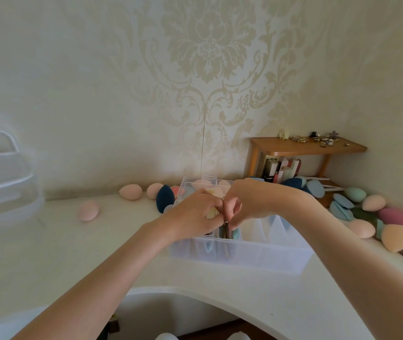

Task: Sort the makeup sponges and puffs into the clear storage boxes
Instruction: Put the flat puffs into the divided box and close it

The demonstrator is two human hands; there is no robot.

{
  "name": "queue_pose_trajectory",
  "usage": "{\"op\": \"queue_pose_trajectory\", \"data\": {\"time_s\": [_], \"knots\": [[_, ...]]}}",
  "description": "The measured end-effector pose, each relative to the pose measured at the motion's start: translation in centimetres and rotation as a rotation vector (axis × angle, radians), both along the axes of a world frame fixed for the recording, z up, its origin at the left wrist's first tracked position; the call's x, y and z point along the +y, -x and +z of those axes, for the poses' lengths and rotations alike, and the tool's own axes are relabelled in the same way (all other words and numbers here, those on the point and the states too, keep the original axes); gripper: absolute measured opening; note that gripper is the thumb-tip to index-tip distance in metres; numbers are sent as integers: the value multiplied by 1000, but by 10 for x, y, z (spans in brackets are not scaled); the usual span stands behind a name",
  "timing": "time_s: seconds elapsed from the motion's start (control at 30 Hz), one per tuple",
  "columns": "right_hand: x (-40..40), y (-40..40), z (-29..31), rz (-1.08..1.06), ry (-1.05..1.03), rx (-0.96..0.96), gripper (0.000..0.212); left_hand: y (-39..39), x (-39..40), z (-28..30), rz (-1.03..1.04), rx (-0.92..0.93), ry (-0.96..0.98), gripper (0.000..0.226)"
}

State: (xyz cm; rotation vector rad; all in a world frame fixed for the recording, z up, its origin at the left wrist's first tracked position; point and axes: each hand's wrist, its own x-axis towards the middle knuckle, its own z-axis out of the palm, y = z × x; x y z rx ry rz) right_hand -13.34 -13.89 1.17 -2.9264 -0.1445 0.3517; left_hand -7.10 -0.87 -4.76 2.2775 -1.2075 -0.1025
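My left hand (195, 214) and right hand (247, 202) pinch flat puffs (227, 232) standing in the clear box (239, 253).

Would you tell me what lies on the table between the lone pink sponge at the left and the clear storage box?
In the head view, only bare white tabletop lies between the pink sponge and the clear storage box; the left forearm crosses nearer the camera.
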Motion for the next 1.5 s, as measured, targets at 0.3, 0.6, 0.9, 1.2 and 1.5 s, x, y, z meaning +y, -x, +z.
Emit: {"op": "queue_pose_trajectory", "data": {"time_s": [0.3,0.6,0.9,1.2,1.5], "knots": [[-6,-1,-4,-26,-22,-47,20,-7,7,5,-44,-25,152,22],[2,-8,-5,-18,139,9,38,-17,31,18,24,82,-31,31],[6,-23,25,8,51,-111,25,-23,34,16,-46,103,-4,11],[51,-132,-4,61,22,-219,25,-88,60,12,402,100,45,24],[64,-187,-50,105,343,35,25,-97,63,-15,253,-11,-115,31]]}}
